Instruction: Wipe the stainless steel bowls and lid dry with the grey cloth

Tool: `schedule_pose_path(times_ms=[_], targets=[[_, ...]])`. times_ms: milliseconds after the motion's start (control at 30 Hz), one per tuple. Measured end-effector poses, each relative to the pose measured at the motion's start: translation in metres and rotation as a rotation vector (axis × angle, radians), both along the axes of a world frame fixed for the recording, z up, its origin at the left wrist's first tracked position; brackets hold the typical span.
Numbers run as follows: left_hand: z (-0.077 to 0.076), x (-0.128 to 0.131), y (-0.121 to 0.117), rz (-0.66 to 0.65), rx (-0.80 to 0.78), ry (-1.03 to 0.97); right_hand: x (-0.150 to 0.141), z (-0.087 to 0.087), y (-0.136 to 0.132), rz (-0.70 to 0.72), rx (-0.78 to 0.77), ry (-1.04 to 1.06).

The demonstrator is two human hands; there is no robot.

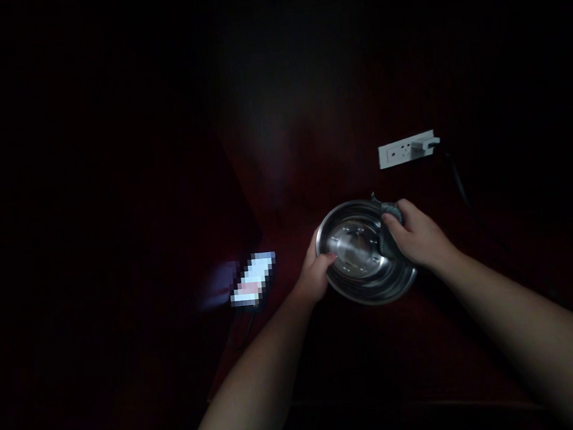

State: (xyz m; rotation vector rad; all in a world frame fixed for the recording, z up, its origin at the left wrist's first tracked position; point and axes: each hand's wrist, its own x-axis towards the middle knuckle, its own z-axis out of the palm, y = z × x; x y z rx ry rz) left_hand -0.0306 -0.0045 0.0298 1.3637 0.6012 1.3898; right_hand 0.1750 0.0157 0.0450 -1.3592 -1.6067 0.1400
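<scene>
A shiny stainless steel bowl (357, 249) is held up before me, its inside facing my eyes. My left hand (316, 269) grips the bowl's left rim, the thumb over the edge and the fingers hidden behind. At the bowl's right side, my right hand (413, 234) is closed on a grey-green cloth (390, 211). Part of the cloth lies against the inner wall, and a corner sticks out above the rim. Whether any right fingers also reach behind the bowl cannot be seen.
A lit phone (255, 279) with a blurred screen lies left of the bowl, a thin cable near it. On the dark reddish back panel sits a white power socket (406, 149) with a plug and a black cord (458, 176) hanging right. Deep shadow hides most surroundings.
</scene>
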Motion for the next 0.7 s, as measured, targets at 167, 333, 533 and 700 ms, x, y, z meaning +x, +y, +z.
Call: schedule_pose_path(times_ms=[167, 333, 533, 700], targets=[[0.0011, -0.0001, -0.0006, -0.011, -0.010, -0.004, 0.0009, 0.0003, -0.0002, 0.016, -0.004, -0.002], [0.0018, -0.0008, -0.0007, -0.018, -0.014, 0.011, 0.0005, 0.0015, -0.0007, 0.009, -0.009, -0.018], [0.0039, -0.0031, 0.0010, -0.049, -0.006, 0.063, 0.0019, 0.0002, 0.0009, 0.034, -0.008, -0.047], [0.0060, -0.0041, 0.0000, -0.079, -0.015, 0.091, 0.0035, -0.0007, 0.0018, 0.062, 0.012, -0.081]])
